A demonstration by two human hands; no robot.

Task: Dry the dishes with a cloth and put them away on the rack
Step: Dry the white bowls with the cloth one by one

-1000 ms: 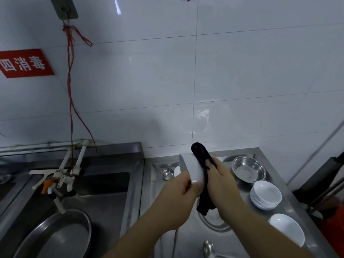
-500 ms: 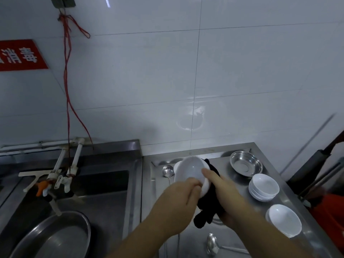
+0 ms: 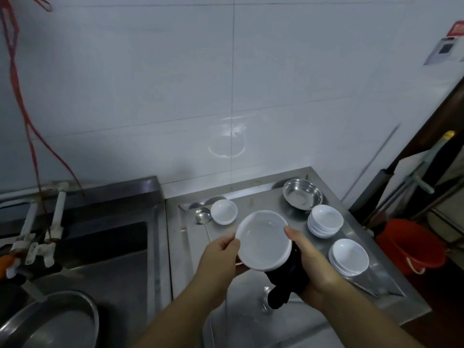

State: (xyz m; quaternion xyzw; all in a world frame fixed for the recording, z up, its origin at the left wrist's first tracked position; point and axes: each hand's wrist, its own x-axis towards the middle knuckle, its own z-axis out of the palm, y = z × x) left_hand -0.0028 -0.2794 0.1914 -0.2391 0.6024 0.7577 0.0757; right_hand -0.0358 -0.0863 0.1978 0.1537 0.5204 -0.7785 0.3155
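A person is holding a white bowl point(image 3: 262, 239) above the steel drainboard point(image 3: 253, 202), the left hand point(image 3: 221, 257) pinching its near-left rim while the right hand point(image 3: 310, 257) is pressing a dark cloth point(image 3: 286, 277) under its right side, thumb hooked over the rim. Turning the bowl against the cloth should dry it evenly; a wet rim could slip.

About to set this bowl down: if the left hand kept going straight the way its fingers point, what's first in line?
The left hand points up-right, away from the body, gripping the held bowl. Beyond it, likely the stacked white bowls, though depth is unclear.
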